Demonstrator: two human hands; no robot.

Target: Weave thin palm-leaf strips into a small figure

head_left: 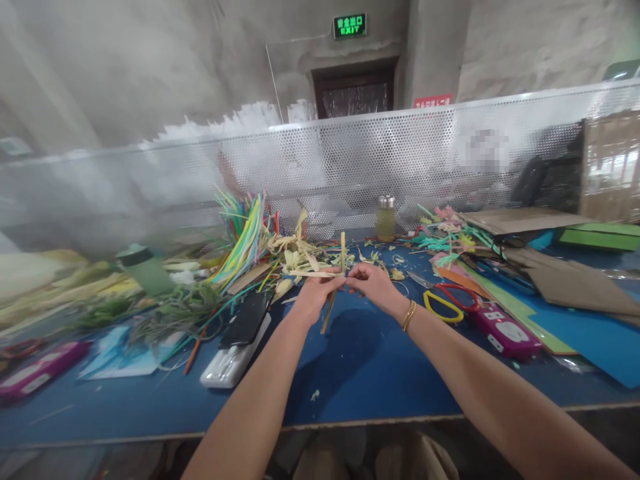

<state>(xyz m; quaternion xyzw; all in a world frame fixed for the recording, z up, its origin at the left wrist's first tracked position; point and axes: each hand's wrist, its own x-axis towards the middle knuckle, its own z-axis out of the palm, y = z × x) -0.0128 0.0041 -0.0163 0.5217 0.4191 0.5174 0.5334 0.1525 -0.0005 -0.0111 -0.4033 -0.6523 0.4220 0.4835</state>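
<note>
Over the middle of the table, my left hand [316, 295] pinches pale yellow strips that look like dried corn husk. One strip [343, 245] stands upright above the fingers, and a browner end [327, 318] hangs below. Another pale strip [311, 274] sticks out to the left. My right hand [373, 283], with a gold bracelet at the wrist, has its fingertips closed at the same crossing point, touching or nearly touching the left fingers. How the strips join is hidden by the fingers. Just behind lies a heap of husk pieces [295, 257].
Scissors [445, 307] with red and yellow handles and a purple box [505, 330] lie right. A black phone [245, 320] rests on a white device [225, 367] at left. Behind are coloured pipe cleaners [245, 233], a bottle [386, 220] and a perforated metal screen [360, 153].
</note>
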